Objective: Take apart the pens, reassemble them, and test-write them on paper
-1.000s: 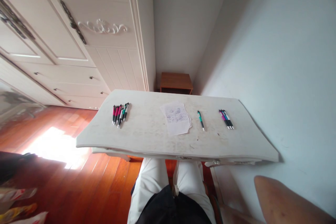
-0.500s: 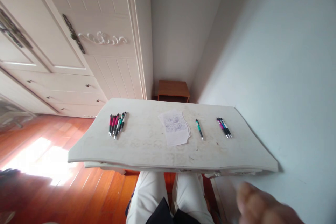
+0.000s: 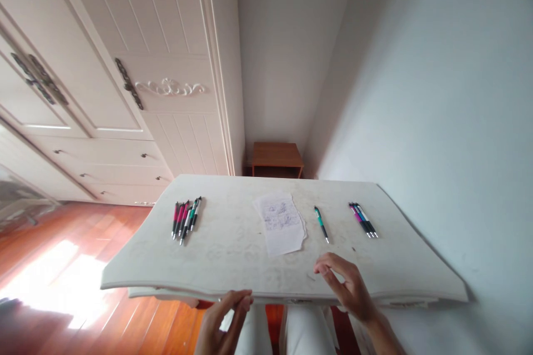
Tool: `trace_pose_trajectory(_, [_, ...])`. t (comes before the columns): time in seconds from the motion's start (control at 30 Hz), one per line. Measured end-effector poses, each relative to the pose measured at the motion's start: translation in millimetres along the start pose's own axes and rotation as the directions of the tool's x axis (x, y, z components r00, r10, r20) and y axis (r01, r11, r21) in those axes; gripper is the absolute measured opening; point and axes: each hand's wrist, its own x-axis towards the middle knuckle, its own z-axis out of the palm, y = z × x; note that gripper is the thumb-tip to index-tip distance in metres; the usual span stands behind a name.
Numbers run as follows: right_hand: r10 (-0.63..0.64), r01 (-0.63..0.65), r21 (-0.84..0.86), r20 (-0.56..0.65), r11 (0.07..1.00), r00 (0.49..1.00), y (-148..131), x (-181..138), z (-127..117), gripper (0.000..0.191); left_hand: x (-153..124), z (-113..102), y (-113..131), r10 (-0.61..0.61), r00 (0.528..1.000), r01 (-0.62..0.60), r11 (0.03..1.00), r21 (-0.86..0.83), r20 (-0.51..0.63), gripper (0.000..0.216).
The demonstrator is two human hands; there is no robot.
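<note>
My left hand (image 3: 225,319) is at the table's front edge, thumb and forefinger loosely bent with their tips close; nothing shows between them. Over the front of the table, my right hand (image 3: 343,288) has loosely curved fingers, a gap inside the curl and nothing visible in it. Just beyond it lies a green-and-black pen (image 3: 321,224), the thing nearest to that hand. Left of this pen rest scribbled paper sheets (image 3: 283,224), slightly overlapping, with torn right edges. Neither hand touches pen or paper.
A pile of several pens (image 3: 185,219), pink, green and white, lies at the left of the white table (image 3: 233,266). More pens (image 3: 363,220) lie side by side at the right. A wardrobe (image 3: 183,138), a wall (image 3: 437,122) and a small brown stand (image 3: 277,154) surround the table.
My right hand has moved forward and left from the lower right corner to above the table's front. My left hand has come into view. The view has tilted up slightly; pens and paper stay put.
</note>
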Motion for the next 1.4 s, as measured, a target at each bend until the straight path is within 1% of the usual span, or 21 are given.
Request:
trace_pose_trajectory(0.07, [0.11,-0.115,-0.041,-0.097,0.993,0.989,17.6,3.3,-4.3,0.024,19.0,3.5,-7.5,0.009,0.997,-0.011,1.0,0.026,0.076,0.03])
trace_pose_trajectory(0.1, [0.177,-0.187,-0.051,-0.16,0.981,0.971,26.4,5.5,-5.6,0.026,29.1,6.9,-11.2,0.032,0.993,-0.036,0.999,0.037,0.115,0.029])
trace_pose_trajectory(0.13, [0.236,-0.252,-0.053,-0.211,0.966,0.948,35.2,8.2,-6.1,0.032,39.6,11.4,-14.7,0.064,0.992,-0.071,0.996,0.06,0.113,0.029])
trace_pose_trajectory(0.2, [0.323,-0.35,-0.07,-0.257,0.934,0.911,51.9,15.4,-5.7,0.045,60.7,23.7,-21.6,0.126,0.98,-0.148,0.98,0.136,0.155,0.027])
trace_pose_trajectory(0.27, [0.354,-0.387,-0.082,-0.268,0.918,0.896,65.2,25.7,-5.4,0.049,80.7,38.5,-28.3,0.208,0.967,-0.236,0.95,0.205,0.148,0.027])
trace_pose_trajectory(0.33, [0.364,-0.407,-0.11,-0.283,0.907,0.887,74.0,38.8,-7.4,0.05,98.4,53.1,-34.4,0.255,0.954,-0.29,0.918,0.27,0.156,0.026])
trace_pose_trajectory(0.43, [0.407,-0.48,-0.21,-0.314,0.852,0.858,81.3,59.4,-15.0,0.048,119.6,70.1,-41.5,0.27,0.943,-0.325,0.875,0.358,0.196,0.027])
trace_pose_trajectory(0.53, [0.448,-0.534,-0.268,-0.323,0.802,0.834,88.3,74.0,-23.1,0.042,136.0,80.6,-45.7,0.229,0.938,-0.326,0.836,0.441,0.261,0.032])
trace_pose_trajectory(0.63, [0.465,-0.55,-0.314,-0.308,0.774,0.83,97.1,82.1,-26.7,0.038,149.5,87.9,-47.5,0.167,0.936,-0.314,0.795,0.519,0.311,0.04])
trace_pose_trajectory(0.7, [0.47,-0.542,-0.347,-0.273,0.766,0.839,101.9,86.7,-26.0,0.036,157.3,92.3,-47.4,0.152,0.93,-0.325,0.764,0.557,0.334,0.043])
trace_pose_trajectory(0.77, [0.473,-0.529,-0.389,-0.238,0.754,0.848,104.9,92.6,-23.3,0.036,164.0,95.9,-46.9,0.159,0.919,-0.354,0.733,0.58,0.361,0.042])
trace_pose_trajectory(0.87, [0.457,-0.506,-0.482,-0.224,0.716,0.861,107.2,103.8,-18.2,0.044,170.7,99.0,-48.0,0.18,0.904,-0.396,0.696,0.6,0.388,0.039])
trace_pose_trajectory(0.93, [0.432,-0.471,-0.542,-0.207,0.696,0.878,108.7,111.0,-15.6,0.049,172.5,99.8,-50.6,0.199,0.902,-0.409,0.683,0.606,0.384,0.039])
trace_pose_trajectory(1.03, [0.406,-0.408,-0.574,-0.14,0.71,0.903,111.7,117.6,-14.7,0.054,172.0,100.8,-55.1,0.235,0.9,-0.423,0.672,0.608,0.367,0.041])
trace_pose_trajectory(1.13, [0.396,-0.392,-0.533,-0.113,0.75,0.911,115.6,118.3,-17.3,0.057,170.8,101.9,-56.7,0.25,0.891,-0.443,0.66,0.607,0.378,0.043])
trace_pose_trajectory(1.2, [0.387,-0.388,-0.47,-0.103,0.793,0.916,118.7,116.3,-20.1,0.056,170.8,102.0,-56.0,0.244,0.884,-0.453,0.656,0.604,0.398,0.043])
trace_pose_trajectory(1.3, [0.38,-0.395,-0.334,-0.114,0.856,0.918,122.7,111.1,-24.0,0.049,172.3,100.4,-54.3,0.239,0.877,-0.462,0.656,0.597,0.417,0.042])
trace_pose_trajectory(1.4, [0.375,-0.399,-0.179,-0.157,0.899,0.914,124.1,105.5,-25.5,0.04,174.8,98.1,-54.1,0.229,0.872,-0.464,0.665,0.585,0.432,0.042])
